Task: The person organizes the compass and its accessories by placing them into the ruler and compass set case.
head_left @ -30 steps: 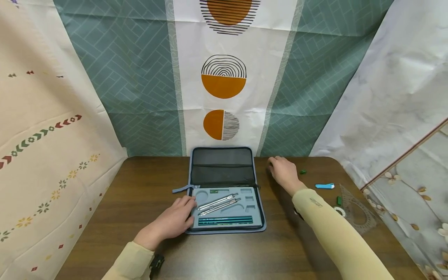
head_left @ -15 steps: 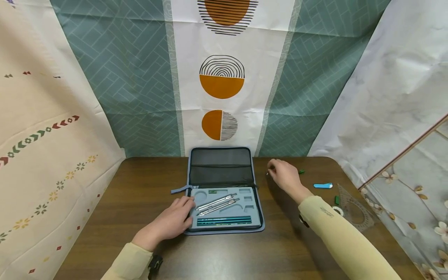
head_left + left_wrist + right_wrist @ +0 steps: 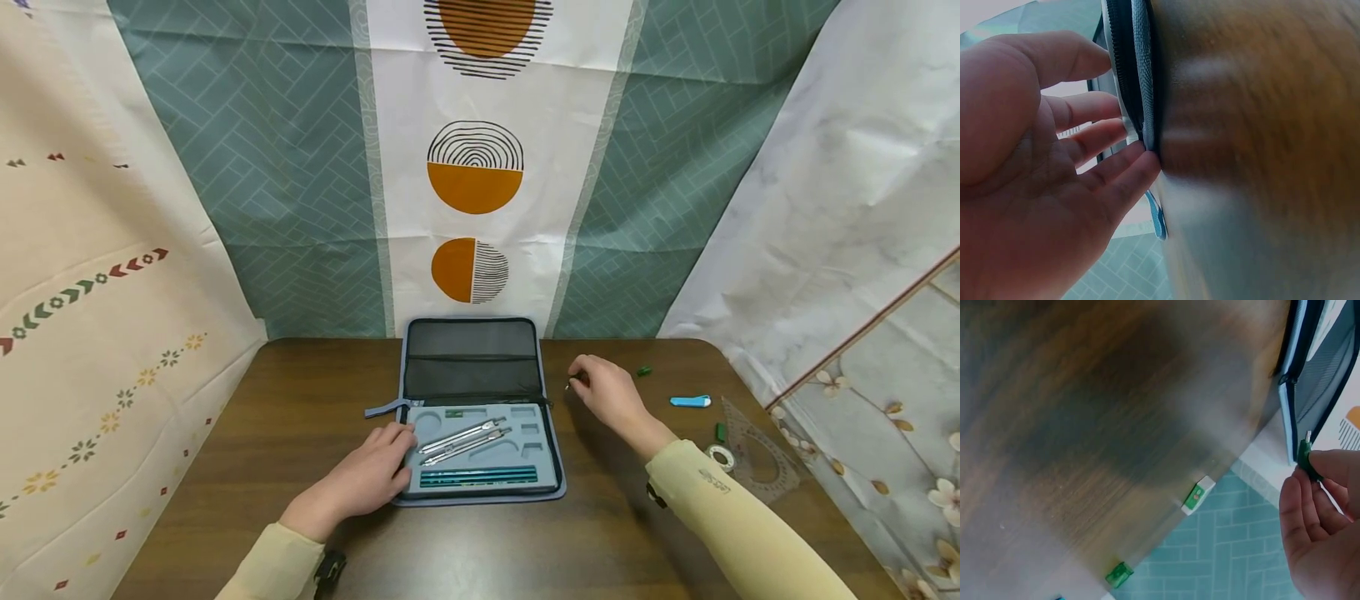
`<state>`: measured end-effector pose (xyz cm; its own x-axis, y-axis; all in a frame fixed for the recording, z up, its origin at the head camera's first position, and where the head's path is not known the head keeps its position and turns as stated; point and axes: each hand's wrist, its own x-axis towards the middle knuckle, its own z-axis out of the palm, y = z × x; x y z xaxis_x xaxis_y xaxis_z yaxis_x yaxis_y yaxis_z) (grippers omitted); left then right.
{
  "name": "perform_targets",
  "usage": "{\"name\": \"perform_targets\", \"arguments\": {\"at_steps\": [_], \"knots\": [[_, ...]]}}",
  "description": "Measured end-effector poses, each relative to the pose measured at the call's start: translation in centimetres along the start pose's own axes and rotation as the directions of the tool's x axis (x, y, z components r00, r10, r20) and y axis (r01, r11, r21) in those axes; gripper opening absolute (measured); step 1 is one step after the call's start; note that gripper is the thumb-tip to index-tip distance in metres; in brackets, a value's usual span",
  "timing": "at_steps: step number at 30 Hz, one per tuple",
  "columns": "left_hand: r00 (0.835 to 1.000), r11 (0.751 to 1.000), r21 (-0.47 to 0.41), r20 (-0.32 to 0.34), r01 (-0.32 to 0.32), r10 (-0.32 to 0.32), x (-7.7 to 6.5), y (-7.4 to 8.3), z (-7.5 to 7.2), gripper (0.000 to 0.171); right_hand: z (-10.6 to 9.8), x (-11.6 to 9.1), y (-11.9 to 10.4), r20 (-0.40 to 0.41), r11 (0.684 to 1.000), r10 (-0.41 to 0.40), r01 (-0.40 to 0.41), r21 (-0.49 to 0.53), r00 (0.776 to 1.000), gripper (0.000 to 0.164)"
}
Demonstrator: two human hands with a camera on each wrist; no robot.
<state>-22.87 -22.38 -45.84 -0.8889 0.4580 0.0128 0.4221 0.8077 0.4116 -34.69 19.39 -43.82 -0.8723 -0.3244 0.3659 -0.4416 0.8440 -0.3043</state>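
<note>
My left hand (image 3: 371, 471) rests at the left edge of an open zip case (image 3: 564, 492), its relaxed fingertips touching the zipped rim (image 3: 1142, 75). Inside the case, a pale blue tray (image 3: 536, 479) holds two silver compasses (image 3: 461, 442), several teal pencils (image 3: 480, 476) and a small green box (image 3: 453, 413). Right of the case's lid, my right hand (image 3: 611, 396) pinches a small green piece with a metal tip (image 3: 1304, 453) between thumb and fingers. Its tip points away from the palm in the right wrist view.
On the right lie a blue cutter (image 3: 690, 402), a clear set square (image 3: 757, 454), a white round ring (image 3: 721, 457) and small green pieces (image 3: 643, 371). A white-and-green eraser (image 3: 1199, 495) lies by the table's back edge. Patterned cloth (image 3: 322, 208) hangs behind.
My right hand has drawn back from the table's far edge toward me, and the small pinched piece has come into sight. My left hand stays at the case.
</note>
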Motion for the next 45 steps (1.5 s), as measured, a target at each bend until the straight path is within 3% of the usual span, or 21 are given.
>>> {"name": "perform_targets", "arguments": {"at_steps": [8,16,24,39,45], "knots": [[1.0,1.0,-0.004,0.002,0.008,-0.008,-0.1,0.2,-0.1,0.037,0.0,-0.9,-0.7,0.014,0.999,0.011,-0.012,0.053,1.0,0.013],[0.999,0.999,0.01,-0.033,-0.035,0.035,-0.1,-0.5,0.8,0.037,0.2,-2.2,-1.5,0.02,0.996,-0.008,0.006,0.09,1.0,0.019],[1.0,1.0,-0.005,-0.003,0.006,-0.006,-0.1,0.0,0.0,0.041,0.5,-2.9,-2.6,0.04,0.99,-0.083,0.078,0.113,0.996,0.014],[1.0,1.0,-0.006,0.005,0.009,-0.009,0.0,0.1,-0.2,0.04,0.5,-4.0,-4.4,0.107,0.968,-0.083,0.054,0.245,0.991,0.018],[1.0,1.0,0.001,0.005,0.004,-0.004,0.0,0.0,-0.1,0.039,0.7,-4.8,-4.7,0.141,0.97,-0.115,0.081,0.228,0.983,0.02]]}}
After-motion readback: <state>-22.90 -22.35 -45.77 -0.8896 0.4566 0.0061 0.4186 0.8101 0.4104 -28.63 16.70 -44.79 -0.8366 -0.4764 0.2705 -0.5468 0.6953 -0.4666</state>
